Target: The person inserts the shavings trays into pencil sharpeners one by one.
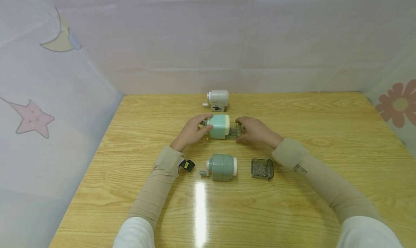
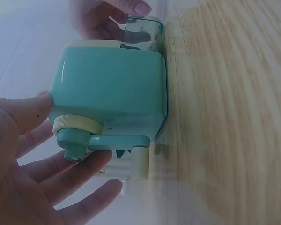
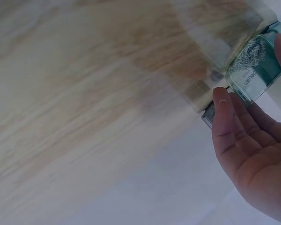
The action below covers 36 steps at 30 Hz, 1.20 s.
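A turquoise crank pencil sharpener (image 1: 217, 126) with a cream end lies between the two hands. My left hand (image 1: 195, 130) steadies its crank end, thumb and fingers on opposite sides of the body; in the left wrist view the crank handle (image 2: 140, 161) hangs over the spread fingers. My right hand (image 1: 256, 130) grips a clear shavings drawer (image 1: 234, 131) by its outer end. This drawer sticks partway out of the sharpener, and grey shavings (image 3: 250, 55) show inside it in the right wrist view.
Behind stands a white pencil sharpener (image 1: 219, 100). Nearer the person is a dark green sharpener (image 1: 222, 168), with a separate drawer of shavings (image 1: 261, 168) to its right. A small black object with a yellow-green mark (image 1: 187, 165) lies beside the left wrist on the wooden table (image 1: 292, 212).
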Tool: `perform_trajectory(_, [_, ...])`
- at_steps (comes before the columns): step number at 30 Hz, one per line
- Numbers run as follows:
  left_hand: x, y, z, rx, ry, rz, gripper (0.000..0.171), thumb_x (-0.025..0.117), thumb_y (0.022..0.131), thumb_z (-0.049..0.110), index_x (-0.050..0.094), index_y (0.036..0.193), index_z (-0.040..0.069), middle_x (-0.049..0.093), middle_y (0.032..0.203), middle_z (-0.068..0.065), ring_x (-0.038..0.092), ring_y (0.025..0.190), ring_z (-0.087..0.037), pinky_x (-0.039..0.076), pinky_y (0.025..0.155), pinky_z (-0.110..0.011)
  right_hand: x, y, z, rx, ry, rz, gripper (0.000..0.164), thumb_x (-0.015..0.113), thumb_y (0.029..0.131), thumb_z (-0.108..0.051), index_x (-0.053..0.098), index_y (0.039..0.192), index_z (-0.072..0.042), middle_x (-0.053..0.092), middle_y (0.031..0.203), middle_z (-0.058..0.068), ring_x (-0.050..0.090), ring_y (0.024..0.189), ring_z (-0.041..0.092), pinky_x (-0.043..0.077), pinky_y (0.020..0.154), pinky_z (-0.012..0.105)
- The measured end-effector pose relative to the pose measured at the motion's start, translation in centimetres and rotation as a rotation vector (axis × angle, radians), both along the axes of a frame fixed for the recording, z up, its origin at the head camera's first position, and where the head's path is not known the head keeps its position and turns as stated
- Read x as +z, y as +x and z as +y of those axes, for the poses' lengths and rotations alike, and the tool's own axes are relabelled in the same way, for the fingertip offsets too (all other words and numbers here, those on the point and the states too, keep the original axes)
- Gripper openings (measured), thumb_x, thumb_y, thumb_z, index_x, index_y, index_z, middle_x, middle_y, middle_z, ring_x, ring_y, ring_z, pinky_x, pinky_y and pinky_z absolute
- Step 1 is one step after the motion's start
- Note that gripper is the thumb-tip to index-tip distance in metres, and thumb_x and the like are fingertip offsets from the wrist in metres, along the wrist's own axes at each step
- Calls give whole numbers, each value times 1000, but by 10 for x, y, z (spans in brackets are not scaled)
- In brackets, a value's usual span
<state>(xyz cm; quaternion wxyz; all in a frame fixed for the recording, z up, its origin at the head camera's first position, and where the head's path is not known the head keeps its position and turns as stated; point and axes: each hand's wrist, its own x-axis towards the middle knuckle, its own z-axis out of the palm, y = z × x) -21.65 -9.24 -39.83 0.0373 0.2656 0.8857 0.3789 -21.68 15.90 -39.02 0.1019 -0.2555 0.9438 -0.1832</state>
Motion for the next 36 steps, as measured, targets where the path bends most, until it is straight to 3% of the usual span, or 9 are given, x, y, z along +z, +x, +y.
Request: perform_trajectory(36, [2, 0, 1, -15, 20, -6, 44, 53, 93, 24, 45, 133, 7, 48, 132, -10, 54, 104, -24, 48, 84, -41, 3, -5, -14, 19, 7, -33, 72, 77, 73, -30, 45, 128, 4, 52, 124, 21, 57, 98, 31, 46, 85, 46])
